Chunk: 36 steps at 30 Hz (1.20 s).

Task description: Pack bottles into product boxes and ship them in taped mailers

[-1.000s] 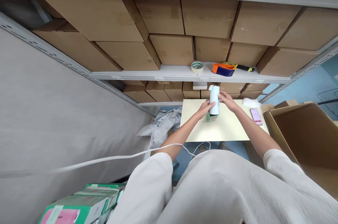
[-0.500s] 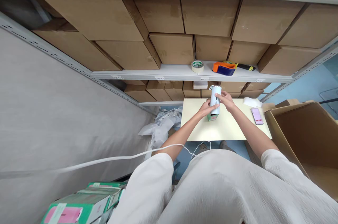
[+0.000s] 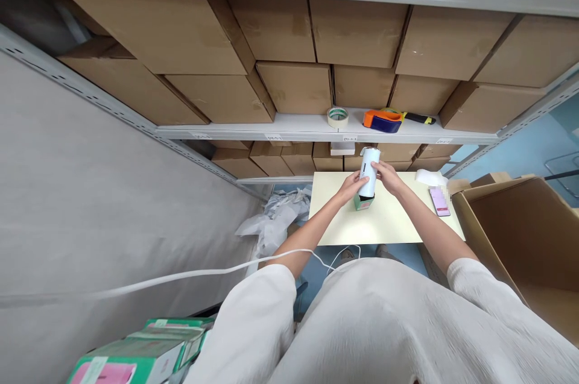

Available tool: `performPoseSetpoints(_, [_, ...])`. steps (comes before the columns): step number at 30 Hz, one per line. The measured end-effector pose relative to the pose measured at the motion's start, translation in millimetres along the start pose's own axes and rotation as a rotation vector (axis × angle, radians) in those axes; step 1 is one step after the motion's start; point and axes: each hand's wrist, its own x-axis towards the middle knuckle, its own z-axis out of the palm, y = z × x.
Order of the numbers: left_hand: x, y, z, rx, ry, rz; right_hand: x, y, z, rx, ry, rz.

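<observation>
Both hands hold a pale blue cylinder (image 3: pixel 370 173) with a small loop at its top end and dark markings on its side. I cannot tell exactly what it is. My left hand (image 3: pixel 353 185) grips it low on the left, thumb across its front. My right hand (image 3: pixel 386 175) closes on its right side, higher up. Directly below the cylinder stands a small green box (image 3: pixel 363 205) with a pink patch, its top open. The cylinder's lower end is at the box's opening; how far it reaches inside is hidden. Both are over a cream tabletop (image 3: pixel 335 221).
A phone (image 3: pixel 439 201) and a white curved piece (image 3: pixel 431 178) lie at the table's right. Beside it stands an open carton (image 3: pixel 493 227). Shelves ahead hold cartons, a tape roll (image 3: pixel 338 117) and an orange tape dispenser (image 3: pixel 382 120). Green boxes (image 3: pixel 136 354) sit lower left; a white cable (image 3: pixel 181 274) crosses left.
The cylinder has turned a little, so its dark marking faces differently, and it leans slightly more. My left hand has shifted slightly left on it. More of the green box's opening shows.
</observation>
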Motion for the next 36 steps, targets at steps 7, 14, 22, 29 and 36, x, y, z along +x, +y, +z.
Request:
performPoseSetpoints(7, [4.6, -4.3, 4.1, 0.275, 0.160, -0.007, 4.7, 6.7, 9.4, -0.049, 0.177, -0.019])
performPoseSetpoints(14, [8.6, -7.1, -1.8, -0.024, 0.087, 0.023, 2.8, 4.4, 0.9, -0.075, 0.034, -0.027])
performPoseSetpoints(22, [7.4, -3.2, 1.2, -0.011, 0.066, 0.053, 0.5, 3.0, 5.8, -0.029, 0.024, -0.023])
performPoseSetpoints(29, [8.3, -1.3, 7.0, 0.248, 0.179, 0.020, 0.4, 6.0, 17.1, 0.015, 0.168, -0.069])
performPoseSetpoints(36, [6.1, 1.6, 2.3, -0.095, 0.081, 0.020, 1.1, 3.7, 3.0, 0.104, 0.025, -0.016])
